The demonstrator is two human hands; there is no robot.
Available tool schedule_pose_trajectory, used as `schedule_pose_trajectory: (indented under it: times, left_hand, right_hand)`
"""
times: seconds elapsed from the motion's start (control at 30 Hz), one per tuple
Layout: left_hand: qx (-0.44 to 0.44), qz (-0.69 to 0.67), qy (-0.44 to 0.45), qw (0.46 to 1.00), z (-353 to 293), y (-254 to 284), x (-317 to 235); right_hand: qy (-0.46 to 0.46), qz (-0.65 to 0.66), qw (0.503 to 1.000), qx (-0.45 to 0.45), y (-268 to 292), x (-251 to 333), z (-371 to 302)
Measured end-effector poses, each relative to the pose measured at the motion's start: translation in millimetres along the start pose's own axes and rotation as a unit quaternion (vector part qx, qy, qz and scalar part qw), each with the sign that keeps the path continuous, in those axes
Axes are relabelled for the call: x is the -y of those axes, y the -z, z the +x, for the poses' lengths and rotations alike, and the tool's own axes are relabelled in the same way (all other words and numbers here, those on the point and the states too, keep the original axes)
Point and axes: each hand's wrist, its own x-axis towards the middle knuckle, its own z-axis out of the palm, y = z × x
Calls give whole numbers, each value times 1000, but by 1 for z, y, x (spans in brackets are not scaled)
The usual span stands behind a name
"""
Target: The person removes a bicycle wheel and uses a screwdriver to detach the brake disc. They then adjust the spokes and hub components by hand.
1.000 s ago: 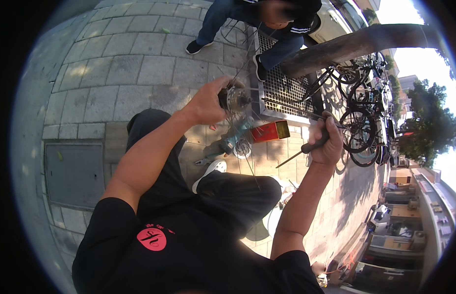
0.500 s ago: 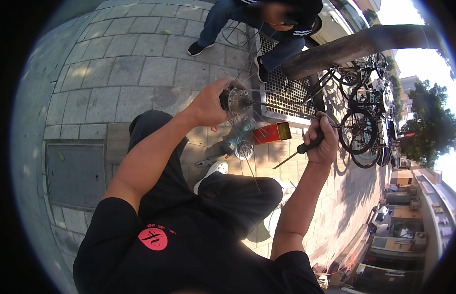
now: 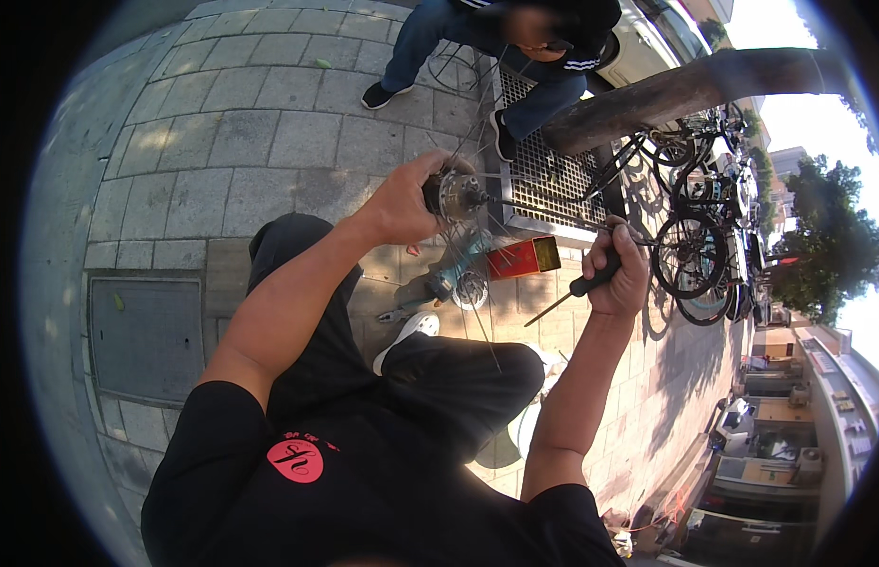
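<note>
My left hand (image 3: 404,203) is closed around a bicycle wheel hub (image 3: 458,197), held up in front of my knees. Several thin spokes (image 3: 490,326) stick out loosely from the hub in different directions. A screwdriver (image 3: 600,274) with a dark handle lies gripped in my right hand (image 3: 623,276), its shaft pointing down and to the left. The fingertips of that same hand also pinch the outer end of a long spoke (image 3: 543,209) that runs across from the hub. My left hand's fingertips are partly hidden behind the hub.
Below the hub, a red open box (image 3: 523,259), a teal tool (image 3: 451,274) and a round metal part (image 3: 472,291) rest on the paving. Across from me sits another person (image 3: 543,80) beside a metal grating (image 3: 562,184). A leaning trunk (image 3: 685,94) and parked bicycles (image 3: 690,236) stand right.
The hub and its spokes look less blurred now. My right hand and the screwdriver have shifted very slightly left; my left hand keeps its place.
</note>
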Motion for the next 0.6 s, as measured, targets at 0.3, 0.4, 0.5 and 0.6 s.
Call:
schedule_pose_trajectory:
  times: [0.3, 0.4, 0.5, 0.6]
  left_hand:
    - [-2, 2, -7, 1000, 1, 0, 2]
    - [-1, 16, -11, 1000, 1, 0, 1]
    - [-3, 32, -13, 999, 0, 0, 1]
    - [-6, 48, -17, 999, 0, -1, 7]
  right_hand:
    - [-4, 15, 1000, -13, -1, -2, 0]
    - [-3, 4, 1000, -23, -5, -1, -1]
    - [24, -48, 998, -33, -18, 5, -6]
    - [69, -114, 991, -24, -30, 18, -12]
